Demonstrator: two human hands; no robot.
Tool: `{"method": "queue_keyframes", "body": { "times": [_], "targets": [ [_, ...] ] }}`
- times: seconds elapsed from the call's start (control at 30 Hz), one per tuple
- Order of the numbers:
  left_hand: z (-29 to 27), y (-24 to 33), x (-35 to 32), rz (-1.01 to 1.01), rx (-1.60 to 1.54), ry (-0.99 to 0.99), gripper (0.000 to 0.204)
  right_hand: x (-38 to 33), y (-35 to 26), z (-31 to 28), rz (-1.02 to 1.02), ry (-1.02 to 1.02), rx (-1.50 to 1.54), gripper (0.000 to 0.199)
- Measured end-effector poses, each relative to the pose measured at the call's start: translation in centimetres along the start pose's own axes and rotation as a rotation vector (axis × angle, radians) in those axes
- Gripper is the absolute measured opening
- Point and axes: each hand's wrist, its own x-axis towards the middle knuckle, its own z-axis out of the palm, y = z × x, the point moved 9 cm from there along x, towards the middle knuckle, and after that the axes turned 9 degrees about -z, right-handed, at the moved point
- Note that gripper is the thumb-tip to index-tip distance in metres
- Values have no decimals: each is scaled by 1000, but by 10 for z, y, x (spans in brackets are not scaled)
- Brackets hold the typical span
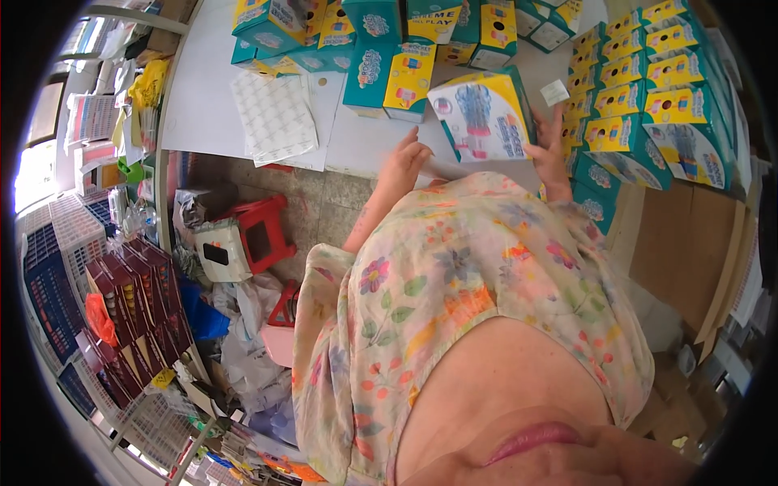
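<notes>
A toy box [480,117], white-fronted with teal and yellow sides, stands tilted at the table's near edge; a blue and pink toy is pictured on it. My right hand [551,150] is at the box's right edge, thumb against its lower corner. At the raised fingertips of that hand sits a small, whitish square sticker [555,92]. My left hand [405,159] hovers left of the box, holding nothing, its index finger extended and the others loosely bent. A sheet of stickers [275,119] lies on the white table [203,105] farther left.
Several similar teal and yellow boxes [371,77] stand along the back of the table. More boxes are stacked in rows [620,97] at the right. A red stool [263,231] and a white stool [221,251] are on the floor at left, near crowded shelves [134,316].
</notes>
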Motion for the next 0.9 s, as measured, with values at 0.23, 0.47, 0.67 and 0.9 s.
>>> {"method": "queue_keyframes", "body": {
  "times": [0.23,0.47,0.67,0.9],
  "targets": [
    [14,14,8,-162,-289,-302,15,-12,3,15,79,-336,-30,122],
    [-1,60,2,14,-257,-233,9,-14,-14,29,43,-228,-173,115],
    [9,119,-10,317,-146,-390,4,-14,39,-35,164,-65,-33,83],
    [3,116,-7,273,-275,-414,14,1,61,-47,183,27,687,43]
  ]
}}
